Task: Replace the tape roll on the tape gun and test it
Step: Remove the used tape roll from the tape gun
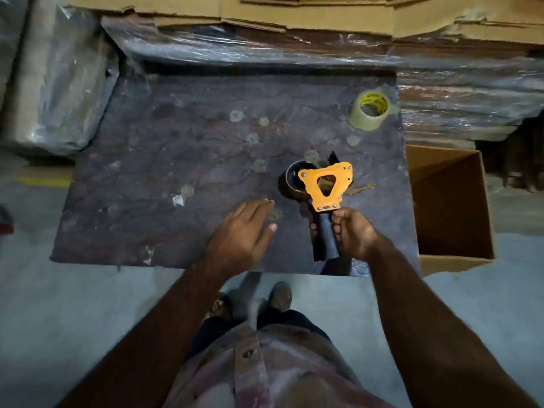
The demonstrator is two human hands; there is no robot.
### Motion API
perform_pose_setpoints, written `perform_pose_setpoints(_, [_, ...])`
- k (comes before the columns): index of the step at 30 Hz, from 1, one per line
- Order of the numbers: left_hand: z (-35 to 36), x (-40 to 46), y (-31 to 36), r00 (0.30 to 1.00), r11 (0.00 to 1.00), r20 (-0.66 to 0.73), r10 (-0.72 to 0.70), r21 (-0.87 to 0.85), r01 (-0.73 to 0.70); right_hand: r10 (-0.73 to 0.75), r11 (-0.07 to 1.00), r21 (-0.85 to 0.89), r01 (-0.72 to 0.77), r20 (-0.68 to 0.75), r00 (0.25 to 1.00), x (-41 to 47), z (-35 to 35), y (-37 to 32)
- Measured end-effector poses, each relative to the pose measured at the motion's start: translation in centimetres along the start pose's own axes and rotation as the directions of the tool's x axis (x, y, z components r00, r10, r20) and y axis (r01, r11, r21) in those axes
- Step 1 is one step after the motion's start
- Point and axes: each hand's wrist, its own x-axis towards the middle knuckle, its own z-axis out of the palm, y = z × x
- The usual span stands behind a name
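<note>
A tape gun with an orange frame and a black handle lies over the right part of a dark, stained work surface. My right hand is shut on its black handle. A dark, nearly spent roll sits on the gun's left side. A thin strip of tape trails from the gun to the right. A fresh clear tape roll with a yellow core stands near the far right corner. My left hand hovers flat and open just left of the gun, holding nothing.
An open cardboard box stands on the floor right of the surface. Plastic-wrapped stacks topped with flat cardboard run along the back, and a wrapped bundle sits at the left. My feet are on the grey floor.
</note>
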Motion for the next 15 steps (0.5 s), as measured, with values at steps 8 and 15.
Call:
perform_pose_setpoints(8, [-0.7,0.2,-0.8,0.996,0.996,-0.037,-0.076,0.049,0.078,0.046,0.999,-0.024,-0.045,0.022,0.999,0.9,3.1,0.2])
perform_pose_setpoints(15, [-2.0,0.8,-2.2,0.993,0.997,-0.084,-0.082,-0.020,0.080,0.027,0.999,0.016,-0.028,0.068,0.997,-1.3,6.1,-1.3])
